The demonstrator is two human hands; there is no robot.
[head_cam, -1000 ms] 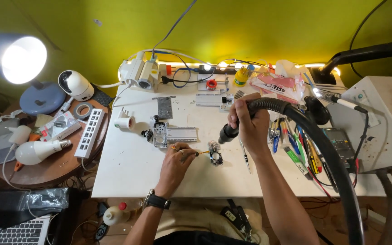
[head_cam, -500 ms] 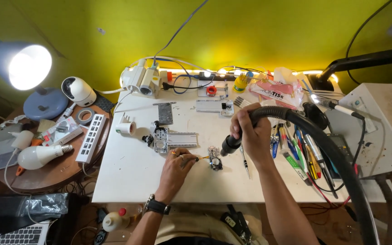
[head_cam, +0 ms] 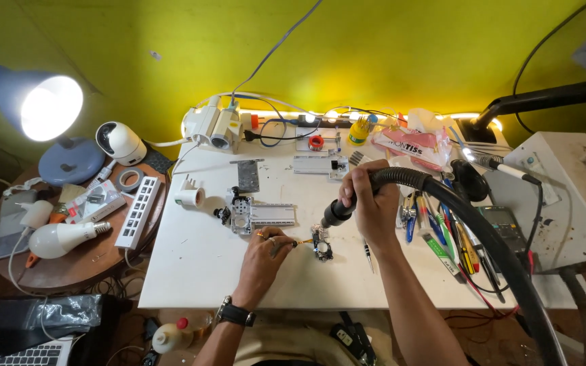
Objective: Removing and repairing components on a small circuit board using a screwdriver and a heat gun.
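My right hand (head_cam: 373, 203) grips a black hot-air nozzle handle (head_cam: 337, 213) with a thick ribbed hose (head_cam: 483, 237) running off to the lower right. Its tip points down at a small circuit board (head_cam: 321, 245) lying on the white table (head_cam: 198, 271). My left hand (head_cam: 266, 252), with a dark watch on the wrist, holds a thin tool with a yellow tip (head_cam: 298, 242) that reaches the board's left edge. A grey disassembled device part (head_cam: 256, 215) lies just behind the left hand.
Pliers and screwdrivers (head_cam: 435, 224) lie at the right of the table, next to a white box unit (head_cam: 564, 196). A white camera (head_cam: 211, 125), cables and a yellow bottle (head_cam: 357, 132) stand at the back. A round side table (head_cam: 69, 257) at the left holds a lit lamp (head_cam: 49, 108), a power strip (head_cam: 138, 211) and a bulb (head_cam: 59, 239).
Both hands stay over the small board with little movement. The view has shifted slightly, so the table sits lower in the frame.
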